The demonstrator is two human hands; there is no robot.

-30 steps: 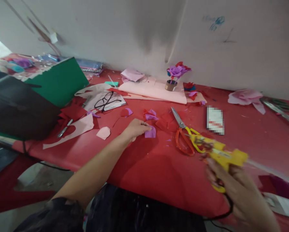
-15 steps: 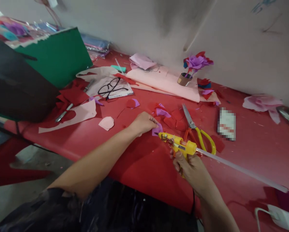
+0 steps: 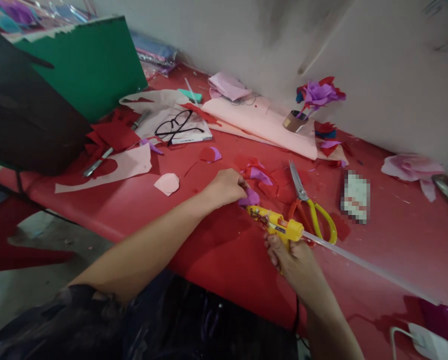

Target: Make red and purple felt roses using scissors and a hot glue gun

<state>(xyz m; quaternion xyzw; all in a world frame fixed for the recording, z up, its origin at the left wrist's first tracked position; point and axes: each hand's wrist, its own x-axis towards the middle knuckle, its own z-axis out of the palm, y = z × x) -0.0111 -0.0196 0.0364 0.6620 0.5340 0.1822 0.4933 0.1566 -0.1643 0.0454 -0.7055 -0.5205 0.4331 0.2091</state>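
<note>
My right hand [image 3: 289, 255] is wrapped round the handle of a yellow hot glue gun [image 3: 274, 221]. A long clear glue stick [image 3: 362, 265] sticks out of its back end. Pinched in the fingers of my left hand [image 3: 227, 187] is a small purple paper petal [image 3: 251, 196], just beyond the gun's nozzle. Whether nozzle and petal touch, I cannot tell. Scissors [image 3: 302, 192] with yellow and red handles lie right of the petal, blades pointing away. Red and purple paper pieces [image 3: 259, 175] lie beyond my left hand, and a pink petal stack [image 3: 167, 184] lies to its left.
Eyeglasses [image 3: 177, 127] rest on a white booklet at the back. Paper flowers [image 3: 319, 94] stand in a small cup [image 3: 295, 121] on folded pink paper [image 3: 261, 120]. A green board [image 3: 89, 65] rises at left. A white charger [image 3: 430, 340] sits at lower right.
The purple petal looked flat and square-edged before; now it is tilted and curved in my left fingers. The glue gun's tip has come closer beneath it. The view has shifted slightly.
</note>
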